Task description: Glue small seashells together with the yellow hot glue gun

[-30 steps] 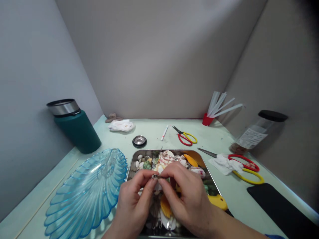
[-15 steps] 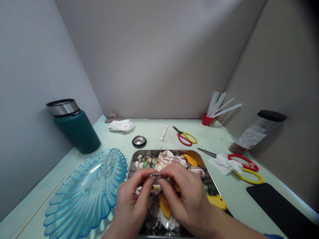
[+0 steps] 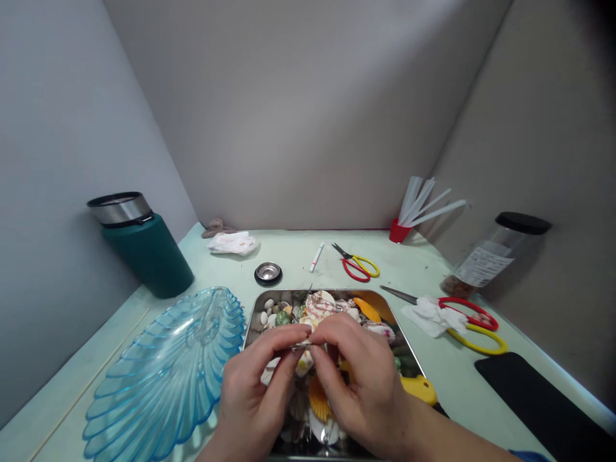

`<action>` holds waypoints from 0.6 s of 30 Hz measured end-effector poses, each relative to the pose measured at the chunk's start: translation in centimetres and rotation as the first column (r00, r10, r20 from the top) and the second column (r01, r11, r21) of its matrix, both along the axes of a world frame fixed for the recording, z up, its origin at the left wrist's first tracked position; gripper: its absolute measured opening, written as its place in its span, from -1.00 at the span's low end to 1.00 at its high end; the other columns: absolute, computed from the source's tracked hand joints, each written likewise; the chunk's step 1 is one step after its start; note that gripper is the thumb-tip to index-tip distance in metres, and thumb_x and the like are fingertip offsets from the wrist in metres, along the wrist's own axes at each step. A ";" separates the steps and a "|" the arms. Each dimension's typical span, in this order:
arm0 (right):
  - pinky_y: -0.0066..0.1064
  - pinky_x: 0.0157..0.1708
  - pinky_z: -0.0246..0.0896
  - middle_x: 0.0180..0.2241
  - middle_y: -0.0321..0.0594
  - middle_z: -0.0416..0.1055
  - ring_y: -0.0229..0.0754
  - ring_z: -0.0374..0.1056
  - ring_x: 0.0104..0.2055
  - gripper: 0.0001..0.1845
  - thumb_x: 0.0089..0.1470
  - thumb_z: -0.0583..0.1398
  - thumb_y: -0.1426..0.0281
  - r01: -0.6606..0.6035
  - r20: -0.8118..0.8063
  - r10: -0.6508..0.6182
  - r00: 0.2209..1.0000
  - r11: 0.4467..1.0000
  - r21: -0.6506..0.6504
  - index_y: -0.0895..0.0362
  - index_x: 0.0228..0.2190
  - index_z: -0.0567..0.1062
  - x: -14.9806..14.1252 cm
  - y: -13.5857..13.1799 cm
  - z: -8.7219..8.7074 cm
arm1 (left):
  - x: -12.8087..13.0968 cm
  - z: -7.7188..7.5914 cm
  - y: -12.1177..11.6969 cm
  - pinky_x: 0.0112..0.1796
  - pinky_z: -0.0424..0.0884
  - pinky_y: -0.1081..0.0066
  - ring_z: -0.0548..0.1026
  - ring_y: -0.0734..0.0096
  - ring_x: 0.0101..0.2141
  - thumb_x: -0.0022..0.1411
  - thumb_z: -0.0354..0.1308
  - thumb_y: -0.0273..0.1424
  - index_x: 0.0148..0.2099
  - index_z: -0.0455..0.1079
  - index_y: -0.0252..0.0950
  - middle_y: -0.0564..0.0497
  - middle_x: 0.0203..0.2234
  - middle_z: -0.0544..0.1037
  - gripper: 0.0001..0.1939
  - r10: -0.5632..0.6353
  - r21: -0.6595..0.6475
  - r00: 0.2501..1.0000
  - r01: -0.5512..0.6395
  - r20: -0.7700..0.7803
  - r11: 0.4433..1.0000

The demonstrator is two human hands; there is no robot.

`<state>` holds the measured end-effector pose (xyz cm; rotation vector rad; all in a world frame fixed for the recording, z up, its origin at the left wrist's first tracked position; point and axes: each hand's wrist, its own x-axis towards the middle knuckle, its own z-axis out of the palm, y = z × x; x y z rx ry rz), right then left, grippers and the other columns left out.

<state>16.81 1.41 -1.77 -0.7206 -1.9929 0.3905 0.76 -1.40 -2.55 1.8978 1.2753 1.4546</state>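
Note:
My left hand [image 3: 255, 388] and my right hand [image 3: 363, 385] meet over a metal tray [image 3: 407, 337]. Thumb and forefinger of each are pinched on one small, thin piece [image 3: 301, 346], pale and shiny, whose kind I cannot make out. Fingers cover much of it. Seashells fill the tray: a speckled white shell [image 3: 320, 305], an orange shell [image 3: 368, 310] and a yellow scallop shell [image 3: 318, 399] show around my hands. A yellow-handled tool [image 3: 419, 389] lies at the tray's right side, partly behind my right wrist.
On the left stand a blue shell-shaped dish [image 3: 168, 372] and a green bottle [image 3: 147, 250]. Behind the tray lie a round lid [image 3: 268, 274] and small scissors [image 3: 359, 264]. Larger scissors [image 3: 474, 327] with tissue, a phone-like black slab [image 3: 534, 398], and a jar [image 3: 491, 256] are at right.
The small piece has tilted between my fingertips and now shows a thinner edge. Both hands stay pinched together over the tray; nothing else has visibly moved.

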 end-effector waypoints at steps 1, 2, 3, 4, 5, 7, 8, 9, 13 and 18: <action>-0.30 -0.32 0.24 -0.36 -0.13 0.37 -0.14 0.32 -0.31 -0.84 0.08 0.08 0.57 -0.006 -0.007 0.006 1.000 1.000 0.007 0.16 -0.27 0.37 0.0 0.0 0.1 | 0.0 0.0 0.0 -0.12 0.44 0.45 0.54 0.38 -0.17 0.21 0.08 -0.58 -0.14 0.44 -0.19 0.01 -0.19 0.60 -0.76 -0.007 0.011 1.000 0.007 0.005 1.000; -0.30 -0.32 0.25 -0.36 -0.13 0.38 -0.14 0.33 -0.31 -0.83 0.08 0.08 0.58 -0.013 -0.013 0.013 1.000 1.000 0.016 0.16 -0.26 0.37 0.0 0.0 0.2 | 0.0 0.0 -0.1 -0.11 0.44 0.44 0.54 0.38 -0.15 0.20 0.08 -0.59 -0.14 0.43 -0.18 0.01 -0.18 0.59 -0.75 -0.013 0.023 1.000 0.013 0.007 1.000; -0.30 -0.32 0.26 -0.35 -0.13 0.38 -0.14 0.33 -0.30 -0.82 0.07 0.08 0.58 -0.021 -0.020 0.021 1.000 1.000 0.024 0.15 -0.26 0.37 0.1 0.0 0.3 | 0.0 0.1 -0.1 -0.10 0.44 0.43 0.53 0.38 -0.14 0.20 0.08 -0.60 -0.14 0.43 -0.18 0.01 -0.17 0.59 -0.74 -0.019 0.037 1.000 0.019 0.005 0.999; -0.30 -0.32 0.27 -0.35 -0.12 0.38 -0.14 0.33 -0.30 -0.81 0.07 0.08 0.59 -0.029 -0.026 0.030 0.999 0.999 0.035 0.15 -0.25 0.37 0.1 -0.1 0.3 | 0.0 0.1 -0.1 -0.10 0.44 0.43 0.53 0.37 -0.14 0.20 0.07 -0.61 -0.14 0.43 -0.18 0.01 -0.17 0.59 -0.73 -0.023 0.053 1.000 0.023 -0.002 0.998; -0.30 -0.32 0.27 -0.35 -0.12 0.39 -0.14 0.34 -0.29 -0.80 0.07 0.08 0.59 -0.033 -0.032 0.034 0.999 0.999 0.043 0.15 -0.24 0.37 0.1 -0.1 0.4 | 0.0 0.2 -0.1 -0.10 0.43 0.43 0.53 0.37 -0.14 0.20 0.07 -0.62 -0.14 0.43 -0.18 0.00 -0.17 0.59 -0.73 -0.023 0.067 1.000 0.024 -0.011 0.997; -0.31 -0.32 0.28 -0.35 -0.12 0.39 -0.14 0.34 -0.29 -0.79 0.06 0.09 0.60 -0.041 -0.043 0.043 0.998 0.998 0.057 0.16 -0.24 0.37 0.1 -0.2 0.5 | 0.0 0.2 -0.1 -0.10 0.43 0.44 0.53 0.38 -0.14 0.20 0.07 -0.63 -0.14 0.43 -0.18 0.01 -0.18 0.59 -0.72 -0.020 0.093 0.999 0.023 -0.030 0.995; -0.31 -0.31 0.29 -0.35 -0.11 0.39 -0.14 0.35 -0.29 -0.79 0.05 0.09 0.60 -0.045 -0.047 0.048 0.998 0.997 0.060 0.16 -0.25 0.37 0.1 -0.2 0.5 | 0.0 0.2 -0.1 -0.10 0.43 0.45 0.53 0.39 -0.15 0.20 0.07 -0.63 -0.14 0.43 -0.17 0.02 -0.18 0.60 -0.71 -0.020 0.104 0.999 0.023 -0.035 0.994; -0.30 -0.31 0.29 -0.35 -0.11 0.39 -0.14 0.35 -0.29 -0.79 0.05 0.09 0.61 -0.048 -0.048 0.051 0.998 0.997 0.062 0.17 -0.25 0.37 0.1 -0.2 0.5 | 0.0 0.2 -0.1 -0.10 0.43 0.45 0.53 0.40 -0.15 0.20 0.07 -0.63 -0.13 0.43 -0.16 0.03 -0.18 0.59 -0.70 -0.021 0.110 0.999 0.026 -0.040 0.994; -0.29 -0.31 0.29 -0.35 -0.10 0.39 -0.13 0.35 -0.28 -0.79 0.04 0.09 0.61 -0.050 -0.052 0.054 0.997 0.997 0.065 0.18 -0.25 0.37 0.0 -0.1 0.4 | -0.3 -0.1 -0.3 -0.06 0.40 0.45 0.52 0.41 -0.12 0.18 0.08 -0.65 -0.10 0.42 -0.14 0.05 -0.15 0.58 -0.66 -0.040 0.113 0.998 0.046 -0.054 0.993; -0.30 -0.32 0.29 -0.35 -0.11 0.40 -0.13 0.35 -0.29 -0.79 0.05 0.10 0.59 -0.037 -0.047 0.040 0.998 0.997 0.063 0.17 -0.24 0.37 0.0 0.0 0.4 | -0.3 0.0 -0.1 -0.10 0.44 0.45 0.55 0.38 -0.16 0.18 0.11 -0.61 -0.14 0.47 -0.14 0.06 -0.19 0.61 -0.71 -0.029 0.031 0.998 0.028 0.049 0.999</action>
